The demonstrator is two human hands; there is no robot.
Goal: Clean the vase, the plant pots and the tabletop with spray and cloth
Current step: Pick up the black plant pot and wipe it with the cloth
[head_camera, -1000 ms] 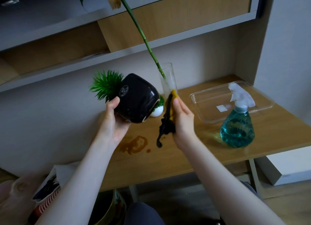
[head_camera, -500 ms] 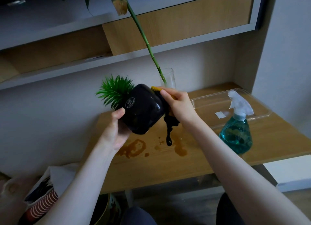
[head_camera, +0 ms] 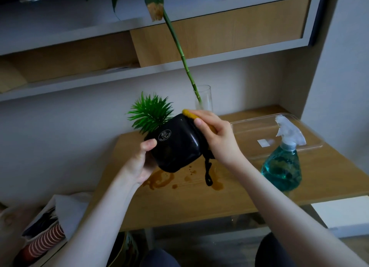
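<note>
wiping the black plant pot [head_camera: 175,145] mid-air, kinda sketchy

left hand [head_camera: 139,165] fingers wrapped round it above the tabletop [head_camera: 199,202], right hand [head_camera: 217,139] fingers pinching the cloth [head_camera: 188,113] on its side. it's tipped and glossy, one hard rub could slip it into the brown spill [head_camera: 159,179].

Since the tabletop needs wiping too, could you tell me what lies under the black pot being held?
Under the raised black pot the tabletop shows brown spill stains. The pot and the cloth in the right hand hide part of the mess.
</note>
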